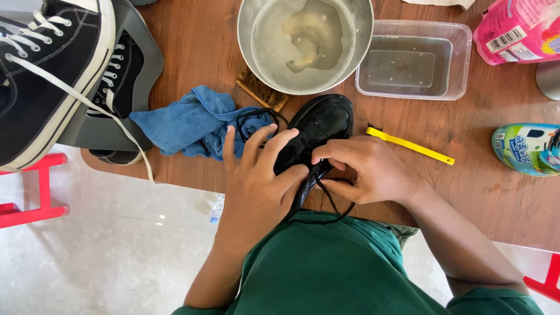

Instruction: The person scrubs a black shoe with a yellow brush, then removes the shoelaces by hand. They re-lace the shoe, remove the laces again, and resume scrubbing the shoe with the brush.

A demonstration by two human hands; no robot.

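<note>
A black leather shoe (pixel 322 119) lies on the brown wooden table (pixel 490 192), its toe pointing away from me. My left hand (pixel 256 181) grips the shoe's near side, fingers spread over its opening. My right hand (pixel 367 169) pinches the black lace (pixel 309 192) at the shoe's eyelets. A loop of lace hangs down over my green clothing. More black lace (pixel 251 116) lies on a blue cloth (pixel 186 119) left of the shoe.
A metal bowl of cloudy water (pixel 303 35) and a clear plastic tub (pixel 414 58) stand behind the shoe. A wooden brush (pixel 262 93), a yellow brush (pixel 411 146), a pink bottle (pixel 516 29) and a green container (pixel 525 149) lie around. Black sneakers (pixel 46 70) rest on a grey tray at left.
</note>
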